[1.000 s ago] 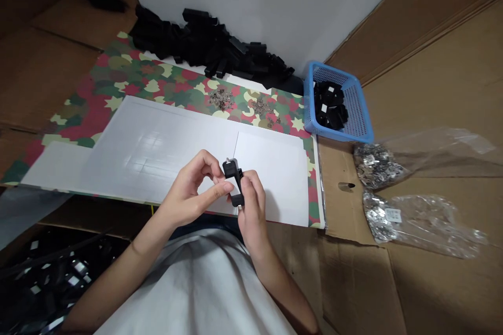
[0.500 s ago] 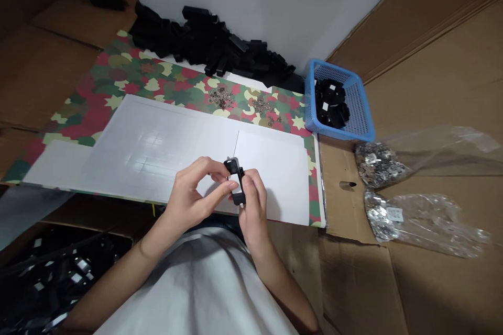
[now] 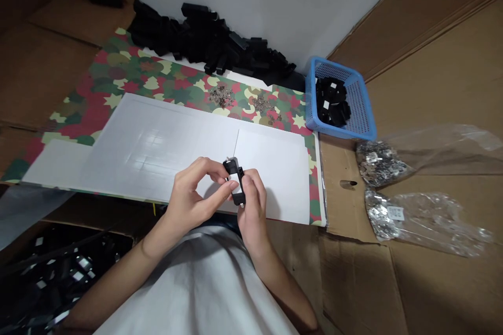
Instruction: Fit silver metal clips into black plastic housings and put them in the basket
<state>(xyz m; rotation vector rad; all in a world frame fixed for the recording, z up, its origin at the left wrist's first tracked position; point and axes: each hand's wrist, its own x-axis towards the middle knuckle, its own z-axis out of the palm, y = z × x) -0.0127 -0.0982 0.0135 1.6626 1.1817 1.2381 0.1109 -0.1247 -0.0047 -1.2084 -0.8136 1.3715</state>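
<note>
A small black frame-shaped part [image 3: 238, 198] is held between both hands above the white sheet [image 3: 275, 152]. My right hand [image 3: 253, 204] grips its right side between thumb and fingers. My left hand [image 3: 196, 191] pinches at its upper left side with thumb and index finger; whether a smaller piece is between those fingertips is too small to tell. Beyond the hands, two little heaps of small metal pieces, one at left [image 3: 221, 96] and one at right [image 3: 262, 104], lie on the patterned table covering [image 3: 181, 95].
Black parts are piled [image 3: 204, 42] along the wall. A blue basket [image 3: 367, 115] with black parts stands at the table's right corner. Two plastic bags of metal pieces, one upper [image 3: 379, 162] and one lower [image 3: 383, 217], rest on cardboard. More black parts fill a box [image 3: 58, 272] at lower left.
</note>
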